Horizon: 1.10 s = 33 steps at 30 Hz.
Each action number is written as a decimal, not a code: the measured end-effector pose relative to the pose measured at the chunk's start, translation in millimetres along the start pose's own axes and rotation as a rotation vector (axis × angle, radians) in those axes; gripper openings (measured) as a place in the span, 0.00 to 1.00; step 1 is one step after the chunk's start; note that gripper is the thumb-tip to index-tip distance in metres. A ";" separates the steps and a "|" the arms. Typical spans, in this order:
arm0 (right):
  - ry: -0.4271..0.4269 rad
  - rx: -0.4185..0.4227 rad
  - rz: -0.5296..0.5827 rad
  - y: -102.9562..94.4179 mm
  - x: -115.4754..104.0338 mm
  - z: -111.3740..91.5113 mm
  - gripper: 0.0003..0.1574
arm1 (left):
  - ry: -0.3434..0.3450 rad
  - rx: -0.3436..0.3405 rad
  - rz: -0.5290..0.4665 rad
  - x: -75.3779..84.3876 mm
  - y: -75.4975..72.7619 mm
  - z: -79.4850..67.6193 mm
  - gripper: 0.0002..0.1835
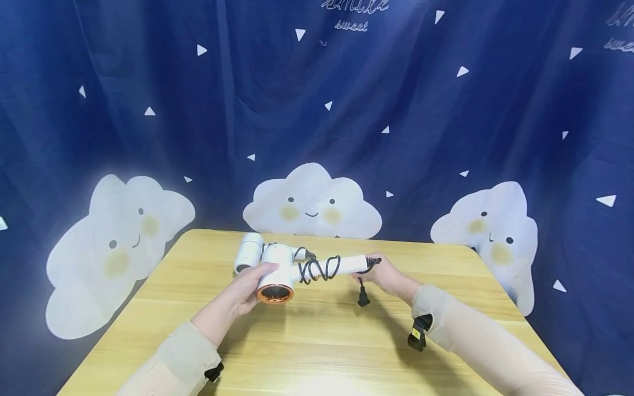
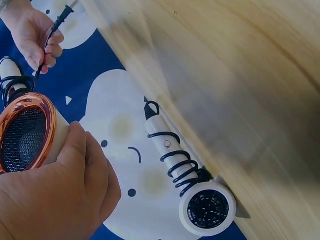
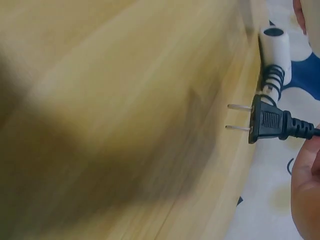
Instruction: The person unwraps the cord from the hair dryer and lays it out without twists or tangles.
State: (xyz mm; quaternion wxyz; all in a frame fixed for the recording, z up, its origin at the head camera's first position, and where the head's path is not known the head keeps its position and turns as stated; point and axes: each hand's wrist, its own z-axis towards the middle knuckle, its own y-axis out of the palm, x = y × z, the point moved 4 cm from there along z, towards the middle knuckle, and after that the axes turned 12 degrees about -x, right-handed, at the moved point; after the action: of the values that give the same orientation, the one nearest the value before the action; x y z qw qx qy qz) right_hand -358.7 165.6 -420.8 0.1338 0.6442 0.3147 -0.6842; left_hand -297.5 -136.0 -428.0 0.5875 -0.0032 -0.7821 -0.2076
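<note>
My left hand (image 1: 250, 287) grips a white hair dryer (image 1: 277, 256) by its barrel, raised above the table. The copper-coloured rim (image 2: 49, 137) and dark mesh show in the left wrist view. A black cord (image 1: 324, 269) is wound loosely round the handle, which points right. Near the handle's end, my right hand (image 1: 388, 275) pinches the cord close to its plug. That black two-pin plug (image 3: 267, 120) hangs below the fingers in the head view. Whether the right hand also touches the handle, I cannot tell.
A second white hair dryer (image 1: 249, 252), its cord coiled round its handle, lies at the back left of the wooden table (image 1: 317, 341). A dark blue curtain (image 1: 317, 110) with cloud prints hangs behind the table's far edge.
</note>
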 end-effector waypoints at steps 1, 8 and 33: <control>0.008 0.003 0.009 0.2 3.4 0.4 0.15 | 0.003 0.001 -0.009 0.4 -0.2 0.2 0.34; -0.023 -0.063 0.107 9.1 10.4 -3.2 0.16 | 0.002 0.012 -0.035 3.0 -1.1 -0.4 0.35; 0.078 -0.118 0.031 32.2 -13.4 -29.9 0.17 | -0.004 0.054 -0.039 -0.3 -8.1 1.1 0.35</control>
State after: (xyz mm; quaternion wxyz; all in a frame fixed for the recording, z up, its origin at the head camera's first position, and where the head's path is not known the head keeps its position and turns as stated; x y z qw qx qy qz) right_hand -314.1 156.0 -415.3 0.1697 0.6661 0.3493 -0.6368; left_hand -300.5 -142.9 -431.1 0.5818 0.0275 -0.7884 -0.1981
